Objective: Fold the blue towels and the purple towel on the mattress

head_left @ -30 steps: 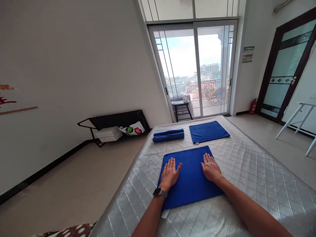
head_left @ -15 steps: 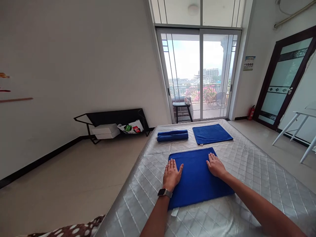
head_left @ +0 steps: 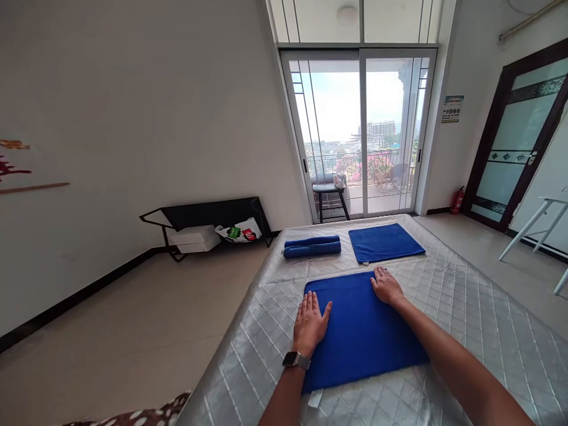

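A blue towel (head_left: pixel 355 331) lies spread flat on the silver quilted mattress (head_left: pixel 248 349), with a white tag showing at its near edge. My left hand (head_left: pixel 309 319) rests flat on the towel's left edge, fingers stretched out; a watch (head_left: pixel 296 359) is on that wrist. Toward the far right corner of the same towel, my right hand (head_left: pixel 387 286) lies flat with its fingers extended. Neither hand grips anything. Beyond them are a rolled blue towel (head_left: pixel 312 247) at the left and a second flat blue towel (head_left: pixel 386 242) at the right.
Against the left wall stands a black-framed rack (head_left: pixel 213 214) holding white boxes (head_left: pixel 195 238) and a printed bag (head_left: pixel 239 232). A brown spotted cloth (head_left: pixel 142 415) shows at the bottom left. Past the mattress are a sliding glass door (head_left: pixel 328 106) and a fire extinguisher (head_left: pixel 457 201).
The camera view has shifted slightly. My right hand has slid a little toward the far edge of the towel. My left hand stays flat on the left edge.
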A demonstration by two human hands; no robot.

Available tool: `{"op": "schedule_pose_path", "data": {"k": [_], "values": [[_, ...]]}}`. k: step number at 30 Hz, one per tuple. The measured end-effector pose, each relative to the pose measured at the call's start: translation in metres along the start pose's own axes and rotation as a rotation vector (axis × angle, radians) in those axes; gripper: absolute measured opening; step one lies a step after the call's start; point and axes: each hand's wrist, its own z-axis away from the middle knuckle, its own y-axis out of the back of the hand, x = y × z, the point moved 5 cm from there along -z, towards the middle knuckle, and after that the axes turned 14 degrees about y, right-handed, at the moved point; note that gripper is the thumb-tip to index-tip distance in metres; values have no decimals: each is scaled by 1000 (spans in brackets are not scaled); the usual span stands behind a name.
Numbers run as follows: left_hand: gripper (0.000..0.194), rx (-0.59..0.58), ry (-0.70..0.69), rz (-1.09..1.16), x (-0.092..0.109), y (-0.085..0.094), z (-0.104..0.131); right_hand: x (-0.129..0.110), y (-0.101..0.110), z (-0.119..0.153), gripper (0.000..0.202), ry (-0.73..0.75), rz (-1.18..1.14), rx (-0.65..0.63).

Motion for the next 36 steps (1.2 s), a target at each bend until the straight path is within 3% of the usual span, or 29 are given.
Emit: {"op": "schedule_pose_path", "data": {"k": [6, 9, 11, 16, 19, 22, 26, 29, 32, 36], "values": [[78, 12, 3, -18, -8, -5, -3, -2, -2, -1, 65, 0, -18, 16], [80, 43, -16, -62, 2, 3, -6, -4, -3, -1, 66, -2, -41, 21], [80, 73, -95, -56, 27, 12, -7, -5, -3, -1, 67, -7, -58, 25], [72, 8, -325, 68, 120, 18, -2, -5, -1, 0, 69, -27, -85, 16], [70, -32, -323, 102, 141, 10, -7, -5, -1, 0, 68, -18, -89, 13], [70, -22, -249, 101, 113, 3, -22, -5, -2, 0, 68, -18, -86, 17], [72, 3, -86, 58, 34, 0, -45, -5, -3, -1, 68, -28, -85, 18], [72, 26, -37, 48, -9, 3, -51, -5, -3, -1, 67, -26, -84, 13], [75, 38, -7, 46, -26, 5, -50, -5, -1, 0, 67, -25, -76, 13], [77, 53, 22, 53, -25, 10, -52, -5, 0, 0, 67, -35, -68, 8]]}}
